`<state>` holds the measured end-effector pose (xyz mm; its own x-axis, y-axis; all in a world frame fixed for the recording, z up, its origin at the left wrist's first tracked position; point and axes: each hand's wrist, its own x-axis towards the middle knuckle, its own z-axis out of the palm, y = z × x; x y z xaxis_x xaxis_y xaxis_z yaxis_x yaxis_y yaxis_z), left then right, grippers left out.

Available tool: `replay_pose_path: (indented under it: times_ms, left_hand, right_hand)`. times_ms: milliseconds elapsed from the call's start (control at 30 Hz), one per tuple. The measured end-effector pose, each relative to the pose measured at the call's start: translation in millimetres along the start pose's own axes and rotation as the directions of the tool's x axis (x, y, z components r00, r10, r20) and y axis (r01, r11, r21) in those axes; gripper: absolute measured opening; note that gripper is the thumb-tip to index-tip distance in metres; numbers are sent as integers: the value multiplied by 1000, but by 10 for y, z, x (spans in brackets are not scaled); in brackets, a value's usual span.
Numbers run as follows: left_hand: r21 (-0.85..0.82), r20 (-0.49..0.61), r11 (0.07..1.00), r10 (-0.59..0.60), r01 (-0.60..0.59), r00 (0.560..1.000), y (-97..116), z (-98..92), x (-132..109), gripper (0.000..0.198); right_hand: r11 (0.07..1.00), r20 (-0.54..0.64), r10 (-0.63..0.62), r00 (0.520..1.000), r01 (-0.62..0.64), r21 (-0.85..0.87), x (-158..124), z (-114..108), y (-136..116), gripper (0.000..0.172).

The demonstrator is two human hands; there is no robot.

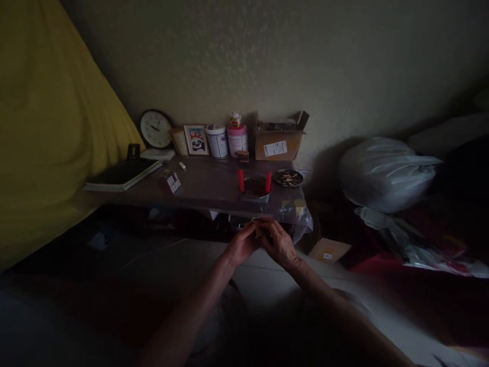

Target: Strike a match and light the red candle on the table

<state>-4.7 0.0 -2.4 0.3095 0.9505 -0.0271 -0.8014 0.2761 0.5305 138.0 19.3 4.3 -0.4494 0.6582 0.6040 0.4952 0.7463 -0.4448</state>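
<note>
My left hand (241,245) and my right hand (281,245) meet just in front of the table edge, fingers bent inward and closed. Between the fingertips is a small, thin, dull object; in the dim light I cannot make out its kind. Beyond them on the table stand two red candles, a left candle (241,180) and a right candle (268,182), upright at either side of a round dark dish (255,194). To its right lies a metal plate (278,182) holding several pale thin sticks that look like matchsticks.
Along the wall stand a round clock (155,128), a framed panda picture (197,140), a white tub (217,141), a pink-lidded tub (237,141) and an open cardboard box (277,145). A puzzle cube (171,182) and a dark book (122,174) lie left; a stuffed plastic bag (384,173) sits right.
</note>
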Motion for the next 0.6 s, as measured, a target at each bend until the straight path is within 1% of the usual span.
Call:
replay_pose_path:
  times_ms: [167, 333, 467, 600]
  left_hand:
    - [14, 4, 1000, 7, -7, 1000, -10, 45, -30, 20]
    - [-5, -16, 1000, -13, 13, 1000, -32, 44, -15, 19]
    - [-30, -8, 999, -14, 14, 1000, -33, 34, -8, 18]
    - [-54, -18, 998, -18, 17, 1000, -40, 8, 12, 16]
  right_hand:
    - [999, -23, 40, 999, -40, -14, -23, -13, -47, 34]
    - [996, -4, 84, 996, -84, -39, -33, 0, -53, 37]
    - [995, 1, 73, 997, -73, -63, -35, 6, -47, 38]
    - [996, 35, 46, 998, -43, -76, -15, -4, -49, 40]
